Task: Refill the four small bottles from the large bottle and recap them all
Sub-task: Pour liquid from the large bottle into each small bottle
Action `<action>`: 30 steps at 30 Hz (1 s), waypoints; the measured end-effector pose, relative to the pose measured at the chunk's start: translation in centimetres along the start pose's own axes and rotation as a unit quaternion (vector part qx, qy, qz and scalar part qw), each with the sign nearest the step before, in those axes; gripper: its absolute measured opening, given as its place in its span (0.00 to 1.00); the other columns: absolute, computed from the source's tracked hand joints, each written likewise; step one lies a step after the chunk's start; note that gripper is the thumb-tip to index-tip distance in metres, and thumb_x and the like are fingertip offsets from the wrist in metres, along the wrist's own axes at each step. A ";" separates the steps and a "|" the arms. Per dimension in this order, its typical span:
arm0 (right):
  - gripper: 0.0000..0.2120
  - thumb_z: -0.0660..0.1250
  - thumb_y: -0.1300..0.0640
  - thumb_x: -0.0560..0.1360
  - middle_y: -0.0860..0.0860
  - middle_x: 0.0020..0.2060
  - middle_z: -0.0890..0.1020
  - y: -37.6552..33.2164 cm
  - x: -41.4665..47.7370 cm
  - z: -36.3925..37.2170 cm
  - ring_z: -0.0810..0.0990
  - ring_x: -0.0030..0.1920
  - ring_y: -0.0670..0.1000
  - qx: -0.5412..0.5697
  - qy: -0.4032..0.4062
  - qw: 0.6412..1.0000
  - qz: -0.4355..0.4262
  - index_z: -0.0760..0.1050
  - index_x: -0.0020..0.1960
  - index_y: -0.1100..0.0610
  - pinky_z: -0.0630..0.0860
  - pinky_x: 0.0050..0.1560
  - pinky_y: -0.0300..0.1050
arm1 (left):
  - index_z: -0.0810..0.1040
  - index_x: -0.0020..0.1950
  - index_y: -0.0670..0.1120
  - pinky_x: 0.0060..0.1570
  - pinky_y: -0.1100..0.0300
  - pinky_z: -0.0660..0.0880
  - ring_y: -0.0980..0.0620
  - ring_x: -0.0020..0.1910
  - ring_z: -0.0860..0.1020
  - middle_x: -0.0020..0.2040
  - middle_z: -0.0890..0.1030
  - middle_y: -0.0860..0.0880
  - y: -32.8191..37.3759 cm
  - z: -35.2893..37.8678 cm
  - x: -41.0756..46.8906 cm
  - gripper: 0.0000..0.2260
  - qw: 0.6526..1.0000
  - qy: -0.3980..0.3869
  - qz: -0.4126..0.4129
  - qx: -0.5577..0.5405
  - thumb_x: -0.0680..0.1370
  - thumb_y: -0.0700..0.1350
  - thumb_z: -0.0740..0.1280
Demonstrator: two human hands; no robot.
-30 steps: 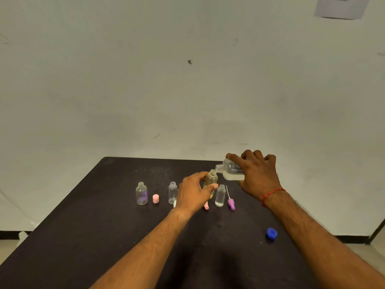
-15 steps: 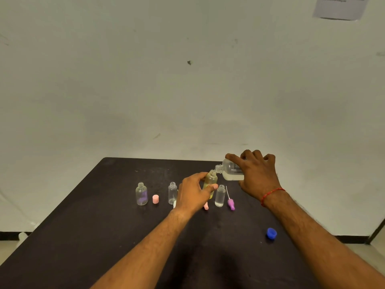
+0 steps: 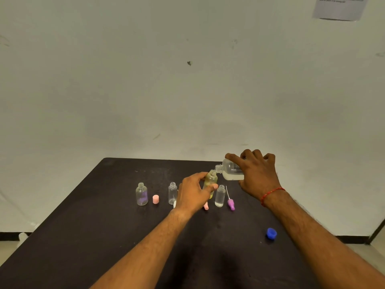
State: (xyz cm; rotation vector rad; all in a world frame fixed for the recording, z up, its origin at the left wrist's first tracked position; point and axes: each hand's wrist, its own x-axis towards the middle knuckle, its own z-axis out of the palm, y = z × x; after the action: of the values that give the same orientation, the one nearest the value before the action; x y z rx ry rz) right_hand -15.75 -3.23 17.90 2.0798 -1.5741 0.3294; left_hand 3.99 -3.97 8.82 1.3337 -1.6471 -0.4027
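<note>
My right hand (image 3: 257, 176) grips the large clear bottle (image 3: 230, 171), tipped on its side with its open neck against the mouth of a small yellowish bottle (image 3: 210, 181). My left hand (image 3: 193, 193) holds that small bottle slightly tilted above the table. Three other small bottles stand uncapped: one with a purple tint (image 3: 141, 194) at the left, a clear one (image 3: 172, 192) beside my left hand, and one (image 3: 220, 196) with a little liquid to the right.
On the black table (image 3: 93, 236) lie a pink cap (image 3: 155, 199), a pink nozzle cap (image 3: 206, 206) partly behind my left hand, a purple cap with a dip tube (image 3: 230, 203) and a blue cap (image 3: 271, 233) near my right forearm. A white wall stands behind.
Both hands keep their grip; the large bottle stays tipped at the small bottle's mouth with hardly any movement.
</note>
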 end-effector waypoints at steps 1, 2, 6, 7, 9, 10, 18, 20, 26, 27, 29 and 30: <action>0.39 0.71 0.53 0.69 0.49 0.61 0.72 0.0 0.0 0.0 0.69 0.63 0.53 0.000 0.000 1.000 0.000 0.57 0.74 0.37 0.62 0.60 0.56 | 0.82 0.61 0.55 0.46 0.70 0.70 0.64 0.48 0.77 0.53 0.84 0.59 0.0 0.0 0.0 0.17 1.000 0.001 0.000 -0.001 0.74 0.56 0.75; 0.39 0.71 0.53 0.69 0.49 0.61 0.72 0.0 0.0 0.0 0.69 0.63 0.53 0.000 0.000 1.000 0.000 0.57 0.74 0.37 0.62 0.60 0.56 | 0.82 0.61 0.55 0.46 0.68 0.72 0.63 0.48 0.77 0.52 0.84 0.59 0.0 0.0 0.0 0.17 1.000 0.003 -0.001 -0.003 0.74 0.56 0.75; 0.39 0.71 0.54 0.68 0.49 0.60 0.73 0.0 0.0 -0.1 0.69 0.63 0.54 0.001 0.004 1.000 -0.002 0.58 0.73 0.37 0.62 0.60 0.56 | 0.82 0.59 0.56 0.47 0.66 0.74 0.64 0.47 0.78 0.50 0.83 0.60 0.0 0.0 0.0 0.15 1.000 0.006 0.001 -0.005 0.74 0.57 0.74; 0.39 0.71 0.54 0.68 0.49 0.61 0.73 0.0 0.0 0.0 0.69 0.63 0.54 0.002 0.003 1.000 -0.002 0.58 0.73 0.37 0.62 0.60 0.56 | 0.82 0.59 0.56 0.46 0.67 0.73 0.67 0.45 0.77 0.49 0.83 0.61 0.0 0.0 0.0 0.15 1.000 0.006 0.000 -0.007 0.74 0.57 0.74; 0.39 0.72 0.53 0.68 0.49 0.61 0.73 0.0 0.0 0.0 0.69 0.63 0.54 0.001 0.002 1.000 -0.002 0.58 0.73 0.37 0.61 0.60 0.57 | 0.82 0.59 0.56 0.45 0.68 0.72 0.70 0.45 0.75 0.49 0.82 0.62 0.0 0.0 0.0 0.15 1.000 0.004 -0.001 -0.011 0.74 0.56 0.75; 0.39 0.72 0.54 0.68 0.49 0.60 0.73 0.0 0.0 0.0 0.69 0.63 0.54 0.002 0.002 1.000 -0.002 0.58 0.73 0.37 0.61 0.60 0.57 | 0.83 0.59 0.56 0.45 0.68 0.72 0.71 0.45 0.75 0.49 0.82 0.62 -0.1 0.0 0.0 0.15 1.000 0.003 -0.002 -0.012 0.74 0.56 0.75; 0.40 0.72 0.54 0.68 0.49 0.61 0.73 0.1 0.1 -0.1 0.69 0.63 0.54 -0.004 0.004 1.000 -0.003 0.58 0.73 0.37 0.62 0.60 0.57 | 0.82 0.59 0.57 0.45 0.70 0.70 0.70 0.46 0.75 0.49 0.81 0.64 0.0 0.1 0.0 0.15 1.000 -0.001 0.001 -0.011 0.74 0.56 0.75; 0.40 0.73 0.54 0.68 0.50 0.61 0.73 0.0 0.1 0.0 0.69 0.63 0.54 -0.004 0.005 1.000 -0.003 0.58 0.73 0.37 0.61 0.60 0.57 | 0.82 0.59 0.57 0.46 0.69 0.70 0.68 0.46 0.76 0.52 0.83 0.61 0.0 0.1 -0.1 0.15 1.000 -0.001 0.003 -0.012 0.74 0.56 0.75; 0.40 0.72 0.54 0.68 0.49 0.61 0.72 0.0 -0.1 0.1 0.69 0.63 0.54 -0.006 0.003 1.000 -0.001 0.57 0.74 0.37 0.61 0.61 0.56 | 0.82 0.61 0.56 0.50 0.64 0.74 0.63 0.50 0.77 0.54 0.84 0.59 -0.1 0.0 -0.2 0.16 1.000 -0.003 0.001 -0.016 0.74 0.55 0.75; 0.40 0.72 0.54 0.68 0.49 0.61 0.72 0.0 -0.1 0.2 0.69 0.64 0.54 -0.005 0.002 1.000 -0.001 0.57 0.74 0.37 0.61 0.61 0.56 | 0.82 0.61 0.55 0.50 0.65 0.73 0.63 0.51 0.77 0.54 0.84 0.59 -0.1 0.0 -0.2 0.16 1.000 -0.003 0.002 -0.015 0.74 0.55 0.75; 0.40 0.72 0.54 0.68 0.49 0.62 0.72 0.0 -0.1 0.3 0.68 0.64 0.54 -0.005 -0.001 1.000 0.000 0.56 0.74 0.37 0.62 0.61 0.56 | 0.82 0.61 0.55 0.47 0.69 0.71 0.64 0.49 0.76 0.54 0.83 0.59 -0.1 0.0 -0.2 0.16 1.000 -0.002 0.005 -0.010 0.74 0.56 0.75; 0.40 0.72 0.54 0.68 0.49 0.62 0.72 0.0 -0.1 0.3 0.68 0.64 0.54 -0.004 -0.001 1.000 0.000 0.56 0.74 0.37 0.62 0.61 0.56 | 0.82 0.61 0.56 0.46 0.70 0.69 0.66 0.47 0.76 0.53 0.83 0.60 -0.1 0.0 -0.2 0.16 1.000 -0.001 0.005 -0.008 0.74 0.56 0.75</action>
State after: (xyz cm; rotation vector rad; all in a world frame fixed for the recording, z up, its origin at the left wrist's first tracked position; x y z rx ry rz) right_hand -15.86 -3.31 17.57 2.0749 -1.5743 0.3199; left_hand 3.99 -3.80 8.66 1.3124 -1.6491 -0.4106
